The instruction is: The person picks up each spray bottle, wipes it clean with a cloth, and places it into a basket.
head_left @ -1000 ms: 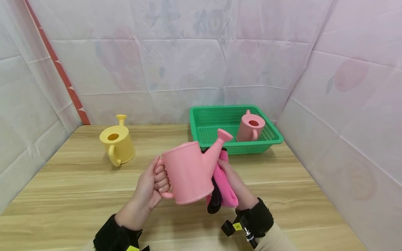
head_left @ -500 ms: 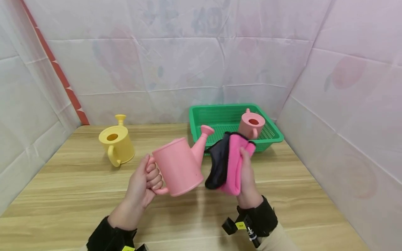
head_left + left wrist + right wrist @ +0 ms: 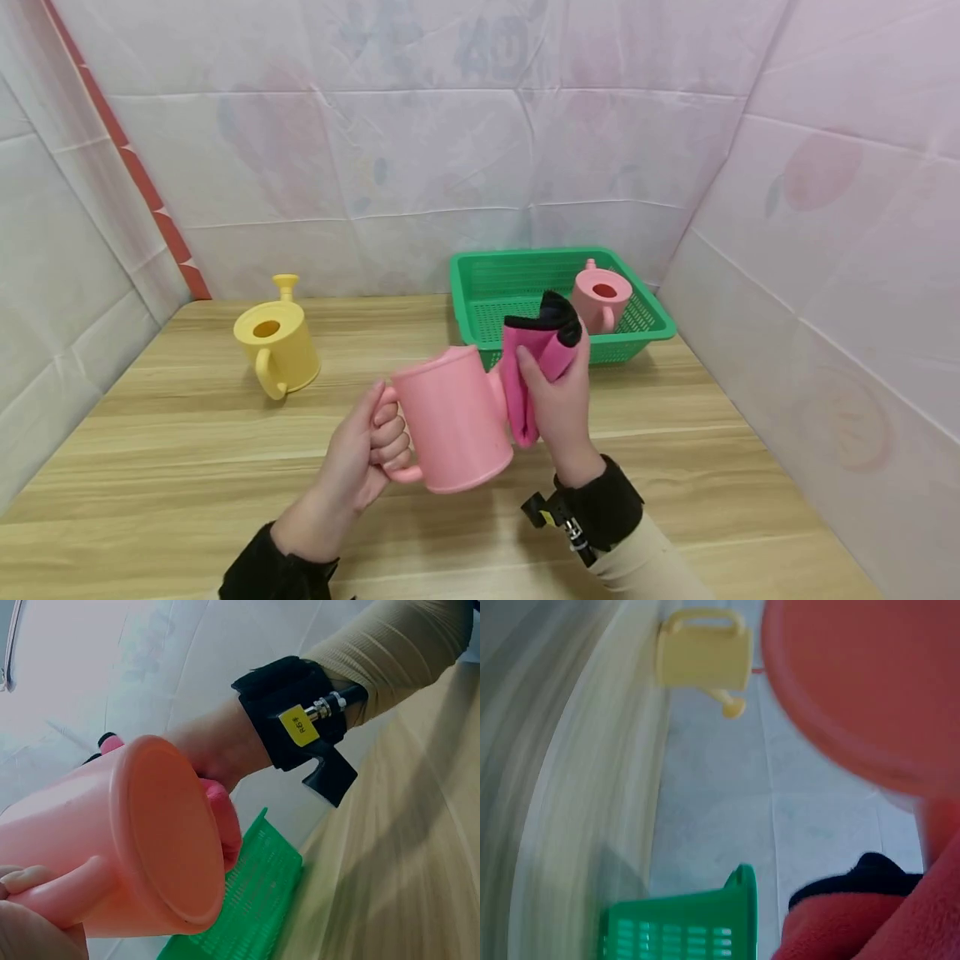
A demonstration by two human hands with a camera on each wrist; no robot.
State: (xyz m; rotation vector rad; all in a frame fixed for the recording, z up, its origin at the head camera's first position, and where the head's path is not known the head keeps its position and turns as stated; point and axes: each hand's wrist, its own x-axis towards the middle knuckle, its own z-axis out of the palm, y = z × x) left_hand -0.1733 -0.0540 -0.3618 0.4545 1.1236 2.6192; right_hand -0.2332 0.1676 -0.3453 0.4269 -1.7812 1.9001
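Note:
In the head view my left hand (image 3: 360, 454) grips the handle of a pink watering can (image 3: 453, 425), raised over the table. My right hand (image 3: 558, 404) holds a folded pink cloth with black edging (image 3: 519, 412), thumb in front. The cloth lies against the can's spout side and covers most of the spout. From the left wrist, the can's round base (image 3: 172, 840) faces the camera, and pink cloth (image 3: 225, 825) shows behind it. The right wrist view has the cloth's fuzzy surface (image 3: 840, 922) below the can (image 3: 877, 682).
A yellow watering can (image 3: 281, 346) stands on the wooden table (image 3: 187, 483) at the left. Behind the right hand is a green plastic basket (image 3: 480, 287) with another pink watering can (image 3: 600, 296) in it. Pale fabric walls (image 3: 420, 167) enclose the back and sides.
My right hand first swung the cloth rightward off the spout, then brought it back against it, with the black side turned out of sight. The can shifted left, then back right and slightly lower.

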